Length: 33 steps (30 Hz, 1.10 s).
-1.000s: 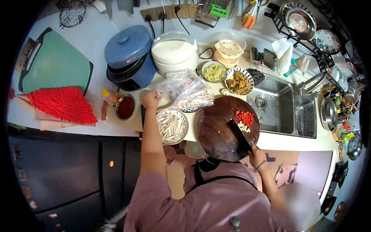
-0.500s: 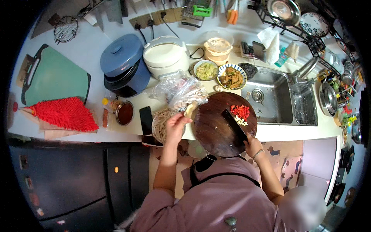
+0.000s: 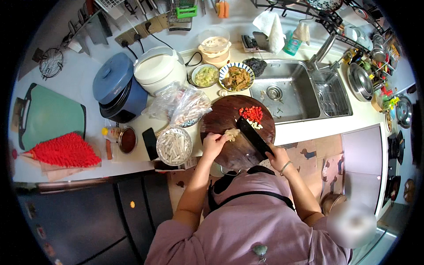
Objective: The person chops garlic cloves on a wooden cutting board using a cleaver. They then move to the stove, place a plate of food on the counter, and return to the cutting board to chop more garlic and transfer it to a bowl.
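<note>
On a round dark wooden chopping board, my left hand pinches a lumpy pale tan piece of food that looks like ginger, laid on the board's middle. My right hand is closed around the handle of a dark-bladed cleaver. Its blade lies slantwise across the board, just right of the pale piece. Beyond the blade sit a heap of chopped red chillies and small pale chopped bits, which look like garlic.
Left of the board stand a bowl of whitish strips, a phone and a plastic bag. Behind are a rice cooker and a plate of cooked food. A steel sink lies to the right.
My left hand has come down and right from above the bowl of strips, setting the pale piece on the board. The cleaver stays in my right hand. The view has shifted.
</note>
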Tool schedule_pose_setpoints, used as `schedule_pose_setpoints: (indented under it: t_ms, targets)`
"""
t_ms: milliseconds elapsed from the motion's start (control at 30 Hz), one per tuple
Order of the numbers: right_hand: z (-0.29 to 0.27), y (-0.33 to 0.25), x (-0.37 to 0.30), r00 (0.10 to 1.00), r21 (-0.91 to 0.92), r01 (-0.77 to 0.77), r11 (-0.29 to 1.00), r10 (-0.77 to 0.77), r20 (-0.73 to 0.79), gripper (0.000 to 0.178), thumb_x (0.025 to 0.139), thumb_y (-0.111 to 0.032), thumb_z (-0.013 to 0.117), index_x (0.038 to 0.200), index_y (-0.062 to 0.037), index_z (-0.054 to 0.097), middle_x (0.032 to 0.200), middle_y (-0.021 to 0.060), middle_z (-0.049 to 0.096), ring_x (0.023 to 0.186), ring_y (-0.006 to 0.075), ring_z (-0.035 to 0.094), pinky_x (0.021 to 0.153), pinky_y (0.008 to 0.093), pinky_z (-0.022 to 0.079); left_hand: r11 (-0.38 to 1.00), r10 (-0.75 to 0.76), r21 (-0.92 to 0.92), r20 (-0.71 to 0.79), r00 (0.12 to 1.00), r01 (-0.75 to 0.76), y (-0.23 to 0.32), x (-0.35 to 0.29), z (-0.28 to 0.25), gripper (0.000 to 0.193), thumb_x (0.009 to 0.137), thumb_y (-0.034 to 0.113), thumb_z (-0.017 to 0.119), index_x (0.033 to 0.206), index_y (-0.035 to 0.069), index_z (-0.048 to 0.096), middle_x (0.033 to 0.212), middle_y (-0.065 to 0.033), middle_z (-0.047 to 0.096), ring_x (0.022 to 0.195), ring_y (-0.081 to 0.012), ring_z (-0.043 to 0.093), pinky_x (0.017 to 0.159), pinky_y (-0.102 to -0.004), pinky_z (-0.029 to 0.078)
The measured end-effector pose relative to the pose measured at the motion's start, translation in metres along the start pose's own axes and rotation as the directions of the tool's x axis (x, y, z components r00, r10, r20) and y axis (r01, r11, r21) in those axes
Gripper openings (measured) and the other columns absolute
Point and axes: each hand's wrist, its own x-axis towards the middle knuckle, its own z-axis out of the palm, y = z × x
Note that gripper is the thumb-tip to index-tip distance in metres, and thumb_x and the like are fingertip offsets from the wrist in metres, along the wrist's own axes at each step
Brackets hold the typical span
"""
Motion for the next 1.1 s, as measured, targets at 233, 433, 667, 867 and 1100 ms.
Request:
schedule_pose_setpoints:
  t_ms: [233, 433, 667, 867, 1100]
  targets:
    - [-0.003, -0.009, 0.002, 1.0, -0.041, 0.001, 0.999, -0.001, 0.005, 0.015, 0.084, -0.009, 0.061, 0.095, -0.0019, 0.054, 0.08, 0.0284, 0.062, 0.079, 0.0483, 0.059, 0.067, 0.0551, 0.046, 0.989, 0.144, -0.058, 0.27, 0.952, -0.133, 0.004, 0.014, -0.012, 0.053, 0.072, 0.005, 0.078, 0.122, 0.005, 0.062, 0.104, -0.0137, 0.065, 0.084, -0.0235, 0.066, 0.074, -0.0333, 0.053]
    - [-0.01, -0.022, -0.012, 0.996, -0.002, -0.09, 0.996, 0.09, 0.01, 0.017, 0.084, -0.009, 0.061, 0.099, -0.0015, 0.055, 0.084, 0.0273, 0.063, 0.081, 0.0478, 0.059, 0.068, 0.0542, 0.047, 0.987, -0.048, -0.158, -0.1, 0.994, 0.032, -0.003, -0.005, 0.013, 0.031, 0.074, 0.004, 0.077, 0.102, -0.001, 0.064, 0.09, -0.0118, 0.068, 0.077, -0.0191, 0.068, 0.067, -0.0303, 0.054]
    - [-0.018, -0.022, -0.019, 0.993, -0.012, 0.0, 1.0, 0.001, 0.121, 0.02, 0.085, -0.01, 0.06, 0.102, -0.0018, 0.054, 0.085, 0.0276, 0.062, 0.081, 0.0474, 0.06, 0.068, 0.0539, 0.047, 0.987, -0.073, -0.154, -0.15, 0.986, 0.05, 0.001, -0.014, 0.02, 0.029, 0.072, 0.005, 0.081, 0.096, -0.002, 0.066, 0.083, -0.0092, 0.07, 0.071, -0.0149, 0.067, 0.064, -0.0273, 0.054]
    - [-0.027, -0.019, -0.002, 0.98, -0.136, 0.067, 0.988, -0.04, 0.197, 0.018, 0.087, -0.011, 0.059, 0.101, -0.0031, 0.053, 0.083, 0.0256, 0.063, 0.081, 0.0454, 0.061, 0.068, 0.0534, 0.048, 0.985, -0.148, -0.108, -0.132, 0.98, 0.135, 0.018, -0.013, 0.011, 0.029, 0.07, 0.005, 0.083, 0.094, -0.003, 0.068, 0.081, -0.0091, 0.071, 0.07, -0.0121, 0.066, 0.063, -0.0261, 0.053]
    - [-0.042, -0.032, 0.008, 0.954, -0.292, 0.096, 0.952, -0.004, 0.301, 0.016, 0.088, -0.012, 0.057, 0.102, -0.0042, 0.053, 0.081, 0.0251, 0.064, 0.081, 0.044, 0.063, 0.069, 0.0534, 0.049, 0.985, -0.09, -0.153, -0.068, 0.994, 0.079, 0.006, 0.002, 0.012, 0.037, 0.068, 0.006, 0.083, 0.099, 0.0, 0.063, 0.088, -0.0107, 0.064, 0.07, -0.0192, 0.063, 0.064, -0.0306, 0.052]
